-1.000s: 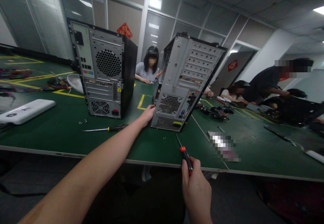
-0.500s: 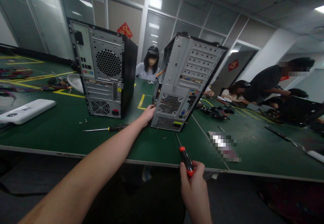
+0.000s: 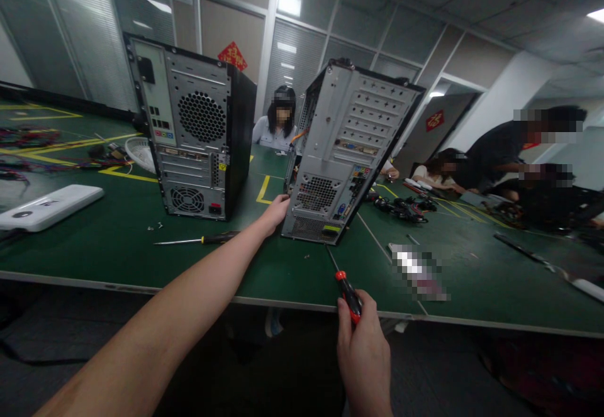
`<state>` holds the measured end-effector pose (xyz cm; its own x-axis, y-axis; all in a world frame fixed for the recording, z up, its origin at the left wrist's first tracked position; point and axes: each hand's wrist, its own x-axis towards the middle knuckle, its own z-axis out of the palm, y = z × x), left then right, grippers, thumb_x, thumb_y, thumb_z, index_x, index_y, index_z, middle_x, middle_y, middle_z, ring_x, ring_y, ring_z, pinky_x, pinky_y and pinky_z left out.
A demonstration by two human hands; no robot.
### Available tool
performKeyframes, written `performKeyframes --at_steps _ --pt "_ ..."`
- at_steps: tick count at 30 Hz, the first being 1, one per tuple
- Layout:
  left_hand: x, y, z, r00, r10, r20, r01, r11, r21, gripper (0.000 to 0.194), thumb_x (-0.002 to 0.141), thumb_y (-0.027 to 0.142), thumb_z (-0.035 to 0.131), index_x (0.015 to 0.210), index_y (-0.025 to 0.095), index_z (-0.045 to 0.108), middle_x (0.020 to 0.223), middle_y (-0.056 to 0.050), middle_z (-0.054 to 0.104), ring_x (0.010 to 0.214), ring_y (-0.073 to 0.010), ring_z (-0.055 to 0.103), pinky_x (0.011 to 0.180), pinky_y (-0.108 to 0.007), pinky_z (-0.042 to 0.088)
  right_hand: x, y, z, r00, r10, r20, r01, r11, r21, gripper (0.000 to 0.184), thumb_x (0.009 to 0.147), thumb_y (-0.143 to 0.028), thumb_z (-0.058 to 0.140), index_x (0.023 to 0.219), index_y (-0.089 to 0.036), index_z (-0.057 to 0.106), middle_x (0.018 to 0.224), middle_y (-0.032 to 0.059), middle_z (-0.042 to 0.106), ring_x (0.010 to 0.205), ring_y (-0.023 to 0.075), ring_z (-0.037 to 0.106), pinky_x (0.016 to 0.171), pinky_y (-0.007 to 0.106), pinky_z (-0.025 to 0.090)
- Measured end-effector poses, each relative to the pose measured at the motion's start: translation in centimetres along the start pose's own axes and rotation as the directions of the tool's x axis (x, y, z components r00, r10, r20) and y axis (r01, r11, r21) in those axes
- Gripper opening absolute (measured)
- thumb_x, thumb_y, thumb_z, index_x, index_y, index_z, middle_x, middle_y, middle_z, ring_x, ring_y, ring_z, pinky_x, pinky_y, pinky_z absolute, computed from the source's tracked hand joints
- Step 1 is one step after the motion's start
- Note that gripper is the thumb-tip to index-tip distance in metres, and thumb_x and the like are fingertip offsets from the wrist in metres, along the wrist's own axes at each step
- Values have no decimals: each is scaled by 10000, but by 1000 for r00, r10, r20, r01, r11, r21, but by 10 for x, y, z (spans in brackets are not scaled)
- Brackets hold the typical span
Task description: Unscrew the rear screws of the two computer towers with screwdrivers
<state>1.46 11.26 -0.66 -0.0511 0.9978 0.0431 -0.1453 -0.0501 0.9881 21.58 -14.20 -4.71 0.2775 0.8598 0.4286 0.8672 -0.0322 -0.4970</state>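
Note:
A grey computer case (image 3: 325, 146) leans on the green table, its rear panel towards me. My left hand (image 3: 275, 214) is closed on its lower left edge, with some fingers hidden behind the metal. My right hand (image 3: 364, 348) grips the black-and-red handle of a screwdriver (image 3: 349, 294). The screwdriver's thin shaft points up and its tip touches or nearly touches the case's bottom edge. A second computer case (image 3: 195, 127) stands upright to the left. In front of it lies another screwdriver (image 3: 193, 241) with a black handle, partly behind my left forearm.
A white power bank (image 3: 56, 206) lies at the left, with small screws (image 3: 155, 226) nearby. Behind are a white basket (image 3: 140, 153) and coloured cables. Black cables (image 3: 406, 208) and a pixelated object (image 3: 418, 272) lie right. A person (image 3: 278, 121) sits opposite; others work at the right.
My right hand has shifted on the screwdriver handle, its fingers turned round and covering more of the red end. Both cases and my left hand stay where they were.

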Motion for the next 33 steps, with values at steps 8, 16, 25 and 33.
performKeyframes --at_steps 8,16,25,33 --pt "-1 0 -2 1000 -9 17 9 1000 4 518 844 441 687 1286 180 615 1236 -133 730 1104 -280 690 889 -363 530 -1 -1 -5 1000 9 -11 -9 1000 -14 400 991 -544 391 1154 -196 504 874 123 731 741 310 744 586 341 488" --pt "-1 0 -2 1000 -18 16 17 1000 25 547 835 481 691 1298 200 613 1247 -130 728 1134 -295 677 898 -379 527 0 2 -6 991 -118 -58 111 988 -109 427 1043 -552 337 1133 -202 566 882 104 719 748 266 730 609 319 493" --pt "4 -5 -3 1000 0 29 0 1000 6 561 818 505 709 1278 196 621 1242 -130 727 1123 -292 684 899 -377 529 0 8 2 988 -156 0 152 960 -233 453 1072 -559 243 1080 -213 536 782 67 688 667 250 721 549 301 450" --pt "5 -6 -1 1000 12 13 -12 1000 -5 520 810 491 715 1233 199 643 1199 -120 744 1091 -284 694 891 -374 535 1 4 -1 984 -177 -8 170 959 -227 493 1076 -575 190 1042 -214 525 699 54 671 611 242 714 512 294 422"
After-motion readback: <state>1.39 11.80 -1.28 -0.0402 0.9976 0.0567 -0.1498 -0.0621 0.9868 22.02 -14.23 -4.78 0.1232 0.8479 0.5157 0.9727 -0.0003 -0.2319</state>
